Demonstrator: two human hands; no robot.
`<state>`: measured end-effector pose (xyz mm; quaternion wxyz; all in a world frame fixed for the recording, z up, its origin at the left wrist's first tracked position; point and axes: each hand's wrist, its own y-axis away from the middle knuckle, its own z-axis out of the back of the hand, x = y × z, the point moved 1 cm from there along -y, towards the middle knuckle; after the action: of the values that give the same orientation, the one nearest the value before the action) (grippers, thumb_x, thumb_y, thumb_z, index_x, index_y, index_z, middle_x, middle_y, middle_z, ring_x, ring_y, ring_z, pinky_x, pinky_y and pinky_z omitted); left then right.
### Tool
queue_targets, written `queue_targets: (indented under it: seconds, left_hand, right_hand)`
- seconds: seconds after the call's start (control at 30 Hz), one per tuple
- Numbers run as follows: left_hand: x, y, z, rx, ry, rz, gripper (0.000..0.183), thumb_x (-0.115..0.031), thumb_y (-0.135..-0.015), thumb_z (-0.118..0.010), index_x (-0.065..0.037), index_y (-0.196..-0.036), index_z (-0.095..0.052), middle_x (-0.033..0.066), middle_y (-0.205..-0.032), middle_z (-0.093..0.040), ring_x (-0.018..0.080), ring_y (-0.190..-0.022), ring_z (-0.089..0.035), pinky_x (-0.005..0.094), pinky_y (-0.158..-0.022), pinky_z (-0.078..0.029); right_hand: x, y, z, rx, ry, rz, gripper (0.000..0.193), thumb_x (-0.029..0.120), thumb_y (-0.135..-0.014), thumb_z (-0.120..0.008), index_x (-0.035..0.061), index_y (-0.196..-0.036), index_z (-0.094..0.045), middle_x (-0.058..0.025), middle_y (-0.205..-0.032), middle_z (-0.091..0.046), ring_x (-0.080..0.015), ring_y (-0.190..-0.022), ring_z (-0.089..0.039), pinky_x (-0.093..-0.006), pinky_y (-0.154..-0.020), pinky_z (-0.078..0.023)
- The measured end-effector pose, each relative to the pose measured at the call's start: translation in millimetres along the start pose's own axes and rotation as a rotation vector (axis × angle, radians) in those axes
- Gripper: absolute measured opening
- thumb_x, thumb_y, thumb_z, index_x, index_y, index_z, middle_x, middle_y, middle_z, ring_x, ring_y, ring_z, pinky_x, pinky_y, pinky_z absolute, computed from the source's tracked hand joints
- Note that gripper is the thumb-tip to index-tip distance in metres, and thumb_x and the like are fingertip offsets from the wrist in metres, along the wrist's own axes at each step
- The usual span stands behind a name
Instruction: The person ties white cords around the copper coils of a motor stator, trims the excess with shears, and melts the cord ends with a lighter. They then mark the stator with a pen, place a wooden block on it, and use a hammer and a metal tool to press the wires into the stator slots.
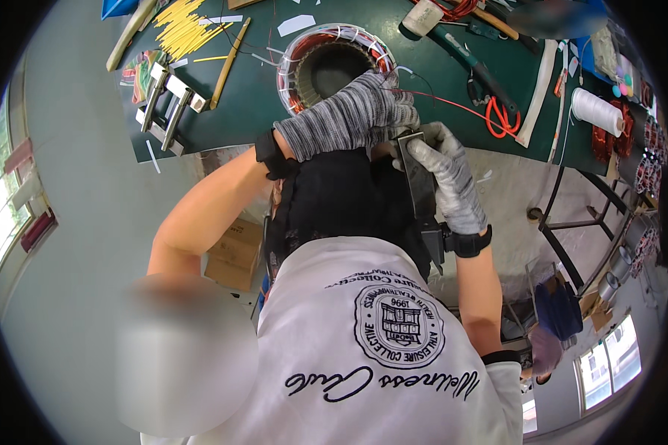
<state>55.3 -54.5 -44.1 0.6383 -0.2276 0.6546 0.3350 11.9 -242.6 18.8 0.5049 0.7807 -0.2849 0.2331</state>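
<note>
Bright, even daylight from windows point(7, 185) at the edges, strong fisheye bending, dark vignette, soft blurred patches.

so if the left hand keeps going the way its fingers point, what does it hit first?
Probably the right hand. The gloved left hand points rightward across the table edge, fingertips already at the flat dark metal piece the right hand grips. The motor stator lies behind it, off that line. Depth is unclear.

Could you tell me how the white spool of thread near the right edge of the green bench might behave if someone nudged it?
The white spool of thread lies on its side, so its round body would probably roll with a light push. It sits close to the green bench edge, so it might drop off. It looks tightly wound, so likely firm rather than squashy, and fairly light.
</note>
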Motion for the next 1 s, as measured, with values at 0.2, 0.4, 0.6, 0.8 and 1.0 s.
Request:
queue_targets:
  seconds: [0.2, 0.4, 0.6, 0.8, 1.0]
  left_hand:
    - [-38.5, -9.1, 8.8, 0.376, -0.86, 0.095, 0.028, -0.015, -0.083, -0.05, -0.012, -0.109, -0.06, 0.0111, -0.106, -0.057, 0.029, -0.102, -0.051, 0.0391, -0.092, -0.038]
    - [-51.2, -0.3, 3.8, 0.117, -0.551, 0.217, 0.027, -0.014, -0.085, -0.051, -0.011, -0.11, -0.06, 0.0137, -0.107, -0.056, 0.0296, -0.102, -0.051, 0.0378, -0.089, -0.041]
    - [-17.0, 9.6, -4.7, 0.061, 0.166, 0.07, 0.032, -0.014, -0.082, -0.054, -0.003, -0.112, -0.057, 0.0151, -0.115, -0.052, 0.0285, -0.107, -0.049, 0.0394, -0.096, -0.037]
    - [-7.1, 12.4, -1.5, 0.066, 0.047, 0.007, 0.031, -0.014, -0.083, -0.054, -0.006, -0.114, -0.058, 0.0127, -0.117, -0.052, 0.0293, -0.112, -0.047, 0.0432, -0.101, -0.033]
    - [-40.7, 0.1, 11.7, 0.132, -0.581, -0.011, 0.028, -0.014, -0.079, -0.058, -0.009, -0.106, -0.061, 0.0112, -0.111, -0.056, 0.0294, -0.103, -0.051, 0.0406, -0.093, -0.038]
  right_hand:
    - [7.3, 19.2, 5.3, -0.1, 0.155, -0.069, 0.022, 0.016, -0.08, -0.063, 0.0033, -0.09, -0.05, -0.0062, -0.085, -0.06, -0.0125, -0.077, -0.06, -0.0273, -0.072, -0.052]
    - [5.3, 24.2, 6.7, -0.086, -0.013, -0.106, 0.029, 0.025, -0.082, -0.063, 0.004, -0.094, -0.048, -0.0069, -0.084, -0.059, -0.0143, -0.072, -0.061, -0.0271, -0.07, -0.052]
    - [3.1, 12.9, 5.9, 0.018, -0.149, -0.137, 0.029, 0.024, -0.082, -0.065, 0.004, -0.095, -0.05, -0.0096, -0.085, -0.06, -0.0188, -0.075, -0.063, -0.0302, -0.066, -0.055]
    - [4.5, 1.6, -2.4, 0.037, -0.203, -0.124, 0.03, 0.023, -0.081, -0.065, 0.0005, -0.095, -0.05, -0.0083, -0.085, -0.059, -0.0156, -0.073, -0.061, -0.0283, -0.069, -0.053]
    - [10.8, 15.2, -11.0, -0.322, 1.071, 0.813, 0.024, 0.007, -0.067, -0.071, 0.0073, -0.085, -0.054, -0.0087, -0.075, -0.056, -0.0244, -0.065, -0.056, -0.034, -0.059, -0.047]
